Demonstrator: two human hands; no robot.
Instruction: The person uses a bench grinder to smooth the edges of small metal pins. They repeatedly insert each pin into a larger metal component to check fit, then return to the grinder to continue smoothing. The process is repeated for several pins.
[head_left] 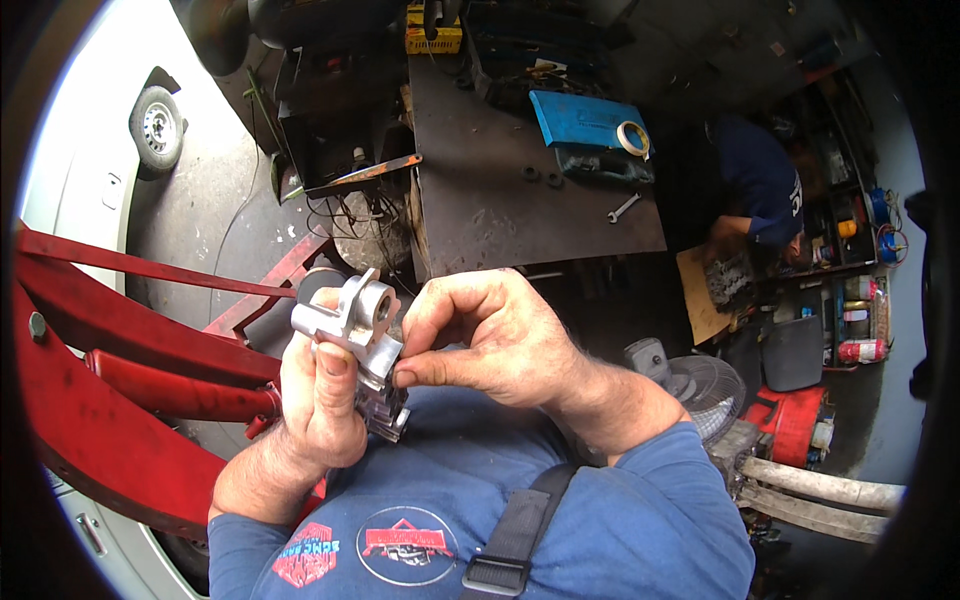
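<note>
My left hand (318, 400) grips a small cast aluminium part (358, 320) with a round bore and lugs, held up in front of my chest. Its thumb lies across the part's side. My right hand (490, 335) comes in from the right and pinches the edge of the same metal part between thumb and forefinger. The lower portion of the part (388, 412) shows ribbed fins below my left thumb. Whether something small sits between my right fingertips cannot be seen.
A dark steel workbench (500, 200) stands ahead with a blue case (580, 118), tape roll (632, 138), and wrench (622, 208). A red steel frame (110, 350) lies at left, a white car (90, 150) beyond. Another person (762, 190) crouches at right near a fan (700, 385).
</note>
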